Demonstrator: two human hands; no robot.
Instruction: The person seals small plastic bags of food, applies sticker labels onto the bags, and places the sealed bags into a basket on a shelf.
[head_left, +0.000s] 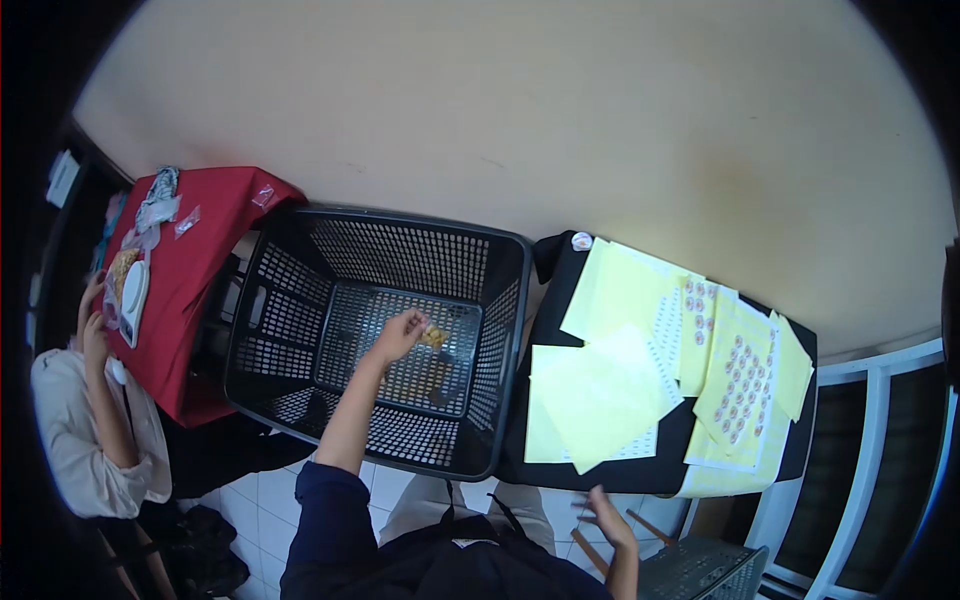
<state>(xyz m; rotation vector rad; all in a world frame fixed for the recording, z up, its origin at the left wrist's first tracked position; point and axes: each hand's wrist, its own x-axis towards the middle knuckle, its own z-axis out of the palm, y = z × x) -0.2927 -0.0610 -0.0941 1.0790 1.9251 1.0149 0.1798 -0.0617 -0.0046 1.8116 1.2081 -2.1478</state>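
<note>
My left hand reaches over the large black plastic crate, its fingers closed on the top of a small clear packet with yellowish-brown contents. The crate has perforated walls, and its grid bottom shows below the packet. My right hand is low in front of the black-covered table, fingers apart and holding nothing. Nearest to it on that table are yellow sheets, some bearing rows of round stickers.
On the left, a red-covered table bears a white scale, a bag of snacks and small packets. A co-worker's hands are beside the scale. A grey crate stands low on the right.
</note>
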